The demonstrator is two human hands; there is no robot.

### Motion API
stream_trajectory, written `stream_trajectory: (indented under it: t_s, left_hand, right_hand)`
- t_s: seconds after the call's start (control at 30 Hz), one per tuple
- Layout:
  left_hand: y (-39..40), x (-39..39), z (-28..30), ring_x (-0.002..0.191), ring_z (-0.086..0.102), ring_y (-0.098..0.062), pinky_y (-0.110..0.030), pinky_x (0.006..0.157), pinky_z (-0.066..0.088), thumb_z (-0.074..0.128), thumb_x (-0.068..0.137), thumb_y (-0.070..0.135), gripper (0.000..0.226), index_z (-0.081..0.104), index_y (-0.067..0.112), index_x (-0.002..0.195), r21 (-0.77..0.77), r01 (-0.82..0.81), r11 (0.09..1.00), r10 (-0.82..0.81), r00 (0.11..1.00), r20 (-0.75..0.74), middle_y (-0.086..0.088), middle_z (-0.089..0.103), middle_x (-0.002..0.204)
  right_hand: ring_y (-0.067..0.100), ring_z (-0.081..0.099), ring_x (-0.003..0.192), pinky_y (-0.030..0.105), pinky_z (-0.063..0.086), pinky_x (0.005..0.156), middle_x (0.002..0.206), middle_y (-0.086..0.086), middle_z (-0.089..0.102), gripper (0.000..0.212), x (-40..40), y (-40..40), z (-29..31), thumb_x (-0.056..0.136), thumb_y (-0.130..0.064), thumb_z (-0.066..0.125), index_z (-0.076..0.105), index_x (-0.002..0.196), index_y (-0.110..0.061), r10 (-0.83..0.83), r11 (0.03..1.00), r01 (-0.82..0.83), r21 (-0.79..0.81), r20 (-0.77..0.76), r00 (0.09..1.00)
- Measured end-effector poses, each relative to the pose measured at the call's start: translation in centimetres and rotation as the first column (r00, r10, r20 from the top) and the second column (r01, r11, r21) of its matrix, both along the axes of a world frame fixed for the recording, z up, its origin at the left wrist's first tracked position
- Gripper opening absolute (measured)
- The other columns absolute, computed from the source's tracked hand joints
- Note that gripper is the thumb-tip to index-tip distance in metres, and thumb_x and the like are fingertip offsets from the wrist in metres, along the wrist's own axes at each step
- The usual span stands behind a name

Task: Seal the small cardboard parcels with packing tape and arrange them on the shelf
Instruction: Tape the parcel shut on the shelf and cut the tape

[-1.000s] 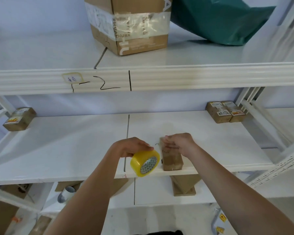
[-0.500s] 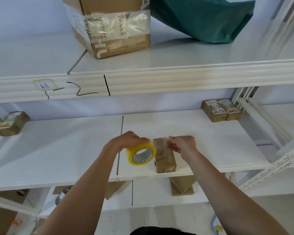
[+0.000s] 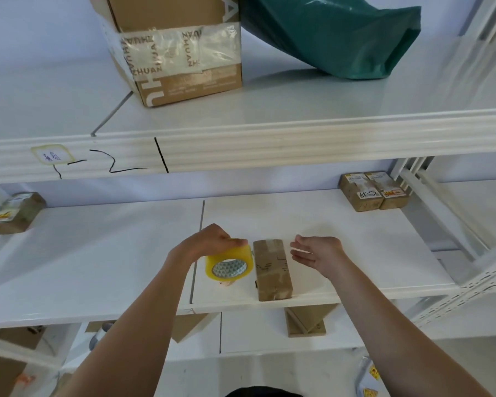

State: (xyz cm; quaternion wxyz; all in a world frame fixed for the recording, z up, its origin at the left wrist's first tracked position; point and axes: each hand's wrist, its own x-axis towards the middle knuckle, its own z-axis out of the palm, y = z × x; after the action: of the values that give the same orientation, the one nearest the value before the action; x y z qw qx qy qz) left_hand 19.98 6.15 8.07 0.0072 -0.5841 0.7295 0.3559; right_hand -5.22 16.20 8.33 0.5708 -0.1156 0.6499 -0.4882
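Note:
A small brown cardboard parcel (image 3: 272, 269) lies lengthwise near the front edge of the white middle shelf (image 3: 341, 242). My left hand (image 3: 209, 243) grips a yellow roll of packing tape (image 3: 229, 263) just left of the parcel, the roll standing on edge. My right hand (image 3: 317, 250) hovers right of the parcel with fingers straight, a small gap between them. Two labelled parcels (image 3: 372, 190) sit side by side at the back right of the shelf. Another parcel (image 3: 16, 212) lies at the far left.
The upper shelf (image 3: 298, 130) carries a large taped cardboard box (image 3: 178, 50) and a green plastic bag (image 3: 330, 35). White shelf uprights (image 3: 441, 213) slant at the right. Below the middle shelf lie folded cardboard pieces (image 3: 307, 320) on a lower board.
My right hand has let go of the parcel and moved off to its right, fingers straightened. My left hand, still with the tape roll, stays beside the parcel.

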Motion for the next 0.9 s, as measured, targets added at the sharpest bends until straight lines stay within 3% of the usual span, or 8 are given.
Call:
stream_trajectory:
  t_s: [0.07,0.2,0.37,0.57,0.73,0.9]
  left_hand:
    - [-0.3,0.4,0.0,0.088,0.068,-0.02,-0.035,0.082,0.056,0.069,0.082,0.065,0.058,0.073,0.01,0.099,0.003,-0.019,1.0,0.019,0.999,-0.04,-0.01,0.071,0.098]
    - [-0.6,-0.1,-0.2,0.081,0.069,-0.019,-0.033,0.077,0.058,0.071,0.079,0.066,0.057,0.073,0.012,0.095,-0.052,0.012,0.999,-0.008,0.996,0.084,-0.006,0.072,0.093]
    - [-1.4,-0.3,-0.4,0.071,0.063,-0.016,-0.029,0.063,0.048,0.071,0.07,0.076,0.062,0.061,0.015,0.079,-0.08,-0.001,0.997,0.019,0.975,0.223,-0.003,0.064,0.078]
    - [-1.3,-1.1,-0.8,0.08,0.065,-0.023,-0.035,0.074,0.055,0.064,0.054,0.091,0.074,0.05,0.022,0.077,-0.133,0.044,0.99,0.004,0.939,0.345,-0.002,0.061,0.082]
    - [-1.3,-1.5,-0.6,0.078,0.065,-0.023,-0.036,0.08,0.056,0.056,0.059,0.096,0.079,0.052,0.019,0.079,-0.163,0.068,0.984,0.002,0.919,0.394,-0.001,0.063,0.082]
    - [-1.8,-1.4,-0.9,0.072,0.064,-0.02,-0.034,0.076,0.056,0.055,0.058,0.097,0.08,0.053,0.019,0.074,-0.129,0.033,0.991,0.01,0.946,0.323,-0.001,0.062,0.075]
  right_hand:
    - [0.04,0.072,0.091,0.046,0.062,0.078,0.103,0.023,0.074,0.027,-0.6,0.2,-0.1,0.09,-0.005,0.074,0.066,0.11,0.011,0.035,0.999,-0.035,0.006,0.052,0.998]
    - [0.039,0.071,0.085,0.044,0.062,0.072,0.101,0.029,0.071,0.032,-0.3,-0.1,-0.6,0.088,0.002,0.075,0.062,0.112,0.016,-0.022,1.0,0.021,0.013,0.057,0.998]
    - [0.034,0.072,0.081,0.042,0.062,0.07,0.092,0.027,0.074,0.017,0.3,-0.4,-1.0,0.089,0.001,0.074,0.064,0.093,0.014,-0.083,0.995,0.083,0.053,0.002,0.997]
    - [0.031,0.071,0.076,0.038,0.063,0.065,0.09,0.027,0.073,0.014,0.4,-0.7,-1.6,0.089,0.001,0.074,0.068,0.089,0.014,-0.156,0.985,0.159,0.066,-0.048,0.987]
    - [0.027,0.069,0.072,0.041,0.064,0.07,0.09,0.026,0.073,0.014,-0.5,-0.8,-1.7,0.089,0.002,0.074,0.068,0.09,0.014,-0.181,0.979,0.188,0.083,-0.086,0.98]
    - [0.027,0.067,0.069,0.04,0.063,0.066,0.084,0.024,0.071,0.014,-1.2,-1.5,-1.0,0.09,0.004,0.072,0.065,0.096,0.015,-0.156,0.985,0.163,0.06,-0.108,0.982]
